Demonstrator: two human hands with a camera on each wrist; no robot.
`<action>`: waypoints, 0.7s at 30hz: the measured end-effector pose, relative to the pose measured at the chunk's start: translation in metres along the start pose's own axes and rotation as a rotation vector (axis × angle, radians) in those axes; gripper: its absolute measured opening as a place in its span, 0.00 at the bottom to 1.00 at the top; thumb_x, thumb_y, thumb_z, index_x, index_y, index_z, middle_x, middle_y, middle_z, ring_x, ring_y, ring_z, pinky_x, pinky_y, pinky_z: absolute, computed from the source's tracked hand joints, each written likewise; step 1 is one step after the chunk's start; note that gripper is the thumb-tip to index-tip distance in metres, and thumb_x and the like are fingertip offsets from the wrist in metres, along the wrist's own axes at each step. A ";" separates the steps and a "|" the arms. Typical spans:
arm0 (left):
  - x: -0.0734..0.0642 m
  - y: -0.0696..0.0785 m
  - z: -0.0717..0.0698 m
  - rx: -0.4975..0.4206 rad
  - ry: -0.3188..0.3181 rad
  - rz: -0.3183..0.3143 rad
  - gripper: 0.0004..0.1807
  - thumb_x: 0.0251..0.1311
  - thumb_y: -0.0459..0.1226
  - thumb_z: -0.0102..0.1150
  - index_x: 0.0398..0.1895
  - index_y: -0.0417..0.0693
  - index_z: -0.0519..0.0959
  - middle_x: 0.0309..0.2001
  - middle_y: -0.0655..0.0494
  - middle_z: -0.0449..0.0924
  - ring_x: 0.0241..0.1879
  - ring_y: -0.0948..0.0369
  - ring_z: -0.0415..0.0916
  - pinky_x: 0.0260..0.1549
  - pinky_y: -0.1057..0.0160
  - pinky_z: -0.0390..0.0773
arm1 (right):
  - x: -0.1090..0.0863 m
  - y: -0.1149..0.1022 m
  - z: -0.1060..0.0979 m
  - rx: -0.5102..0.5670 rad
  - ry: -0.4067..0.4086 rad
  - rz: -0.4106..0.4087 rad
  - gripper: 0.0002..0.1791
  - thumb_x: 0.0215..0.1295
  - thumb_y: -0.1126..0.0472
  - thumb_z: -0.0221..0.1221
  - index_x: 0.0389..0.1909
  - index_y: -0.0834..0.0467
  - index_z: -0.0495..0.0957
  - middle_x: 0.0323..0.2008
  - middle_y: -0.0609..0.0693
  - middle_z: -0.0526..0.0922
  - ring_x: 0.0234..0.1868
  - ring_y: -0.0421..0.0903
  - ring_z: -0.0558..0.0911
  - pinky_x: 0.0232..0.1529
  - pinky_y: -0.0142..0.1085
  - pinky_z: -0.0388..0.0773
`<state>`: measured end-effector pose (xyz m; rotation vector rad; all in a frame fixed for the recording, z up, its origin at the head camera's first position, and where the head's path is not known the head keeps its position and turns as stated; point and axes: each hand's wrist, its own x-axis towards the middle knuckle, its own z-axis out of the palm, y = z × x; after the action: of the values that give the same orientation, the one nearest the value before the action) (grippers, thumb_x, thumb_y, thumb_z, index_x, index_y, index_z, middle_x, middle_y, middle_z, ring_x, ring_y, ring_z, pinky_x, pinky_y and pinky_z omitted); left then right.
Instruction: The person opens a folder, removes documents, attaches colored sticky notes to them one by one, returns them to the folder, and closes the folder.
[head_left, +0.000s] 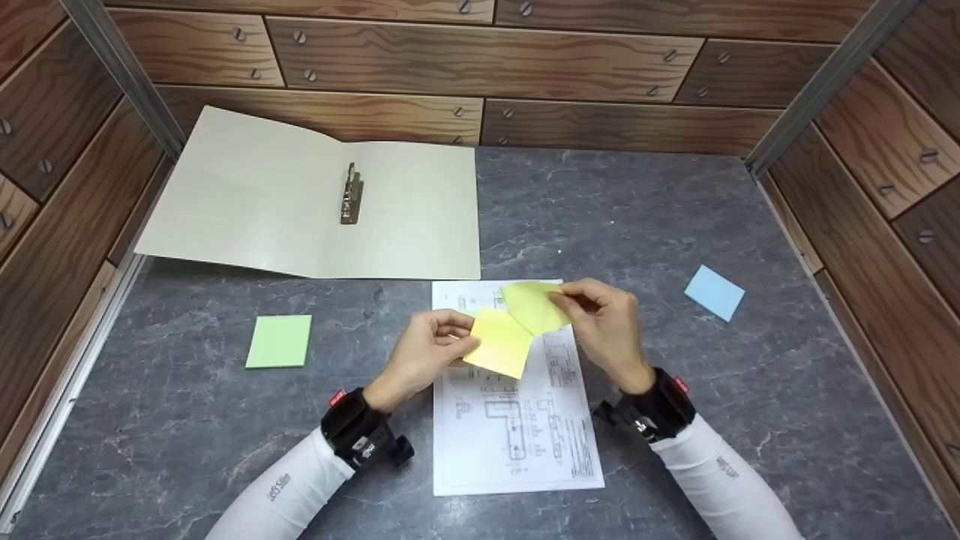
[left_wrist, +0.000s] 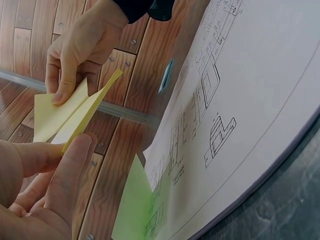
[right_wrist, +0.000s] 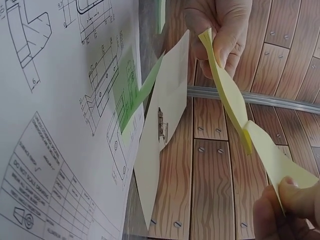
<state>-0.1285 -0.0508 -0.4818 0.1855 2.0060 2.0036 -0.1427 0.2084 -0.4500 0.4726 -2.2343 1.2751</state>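
Observation:
My left hand [head_left: 424, 351] holds a pad of yellow sticky notes [head_left: 499, 343] between thumb and fingers; its stacked edge shows in the right wrist view. Between thumb and fingers, my right hand [head_left: 613, 334] pinches a single yellow sticky note [head_left: 534, 306], slightly bent, with its lower edge right at the pad. Both hands are above a printed technical drawing [head_left: 517, 457] lying on the table. A green sticky note [right_wrist: 142, 97] is stuck on the drawing, one end lifting up; in the head view the pad and left hand mostly hide it.
A ring binder [head_left: 412, 210] lies spread open at the back left, its metal clip [head_left: 351, 196] near the middle. To the left sits a green sticky note pad [head_left: 278, 341], and to the right a blue one [head_left: 715, 293]. Wood-patterned panels [head_left: 480, 60] enclose the grey table [head_left: 637, 217].

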 end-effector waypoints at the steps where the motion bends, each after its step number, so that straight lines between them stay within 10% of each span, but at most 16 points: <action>1: 0.000 0.000 0.000 -0.004 0.000 -0.003 0.14 0.65 0.26 0.66 0.52 0.29 0.82 0.40 0.47 0.87 0.33 0.66 0.87 0.39 0.65 0.92 | 0.000 0.000 0.000 -0.004 0.003 0.001 0.05 0.57 0.73 0.74 0.34 0.67 0.90 0.30 0.61 0.91 0.26 0.30 0.80 0.29 0.18 0.78; 21: -0.002 -0.001 -0.006 -0.013 0.042 -0.025 0.14 0.64 0.25 0.66 0.51 0.29 0.82 0.39 0.48 0.87 0.34 0.64 0.87 0.39 0.63 0.92 | 0.005 0.003 -0.010 0.031 0.023 0.036 0.05 0.60 0.73 0.72 0.37 0.69 0.89 0.31 0.64 0.91 0.27 0.28 0.81 0.30 0.19 0.78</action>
<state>-0.1281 -0.0568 -0.4830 0.1158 2.0104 2.0207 -0.1454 0.2188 -0.4452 0.4288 -2.2166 1.3294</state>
